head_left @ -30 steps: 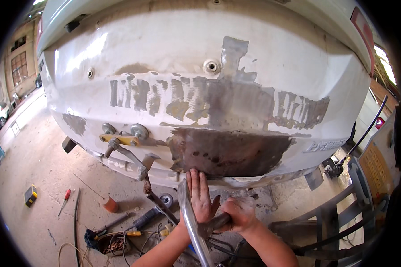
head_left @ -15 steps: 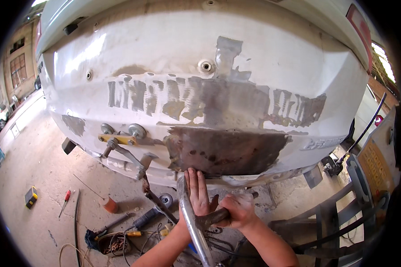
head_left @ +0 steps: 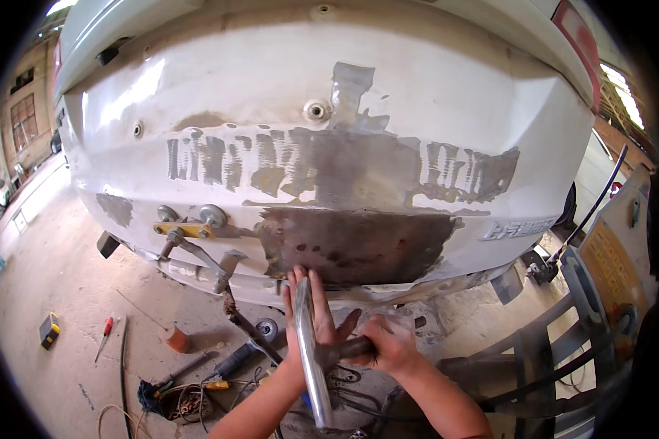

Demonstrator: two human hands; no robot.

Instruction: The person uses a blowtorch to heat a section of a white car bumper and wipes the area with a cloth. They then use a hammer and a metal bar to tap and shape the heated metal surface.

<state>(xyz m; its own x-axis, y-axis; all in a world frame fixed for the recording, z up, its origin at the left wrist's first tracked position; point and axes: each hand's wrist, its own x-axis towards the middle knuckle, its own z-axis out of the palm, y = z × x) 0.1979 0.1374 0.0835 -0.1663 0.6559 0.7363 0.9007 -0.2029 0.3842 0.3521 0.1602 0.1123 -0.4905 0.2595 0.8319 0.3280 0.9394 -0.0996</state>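
My right hand (head_left: 392, 345) is wrapped round the dark handle of a hammer (head_left: 316, 384) with a long, shiny metal head. The head hangs upright in front of my left hand (head_left: 329, 320) and hides part of it. My left hand is open, fingers stretched upward and slightly apart, its fingertips at the lower edge of a bare-metal patch (head_left: 366, 247). This patch is on the white rear panel (head_left: 220, 58) of a vehicle, with grey sanded areas above it. Whether the fingertips press on the metal cannot be made out.
Left of the patch, a pulling tool with a yellow bar (head_left: 181, 230) is fixed to the panel. A grinder (head_left: 236, 360), a red screwdriver (head_left: 104, 338), a tape measure (head_left: 49, 331) and cables lie on the floor. A machine (head_left: 609, 256) on a black frame stands at right.
The view has shifted, so the vehicle sits further left. The hammer head has swung more upright across my left hand, whose fingers are spread wider.
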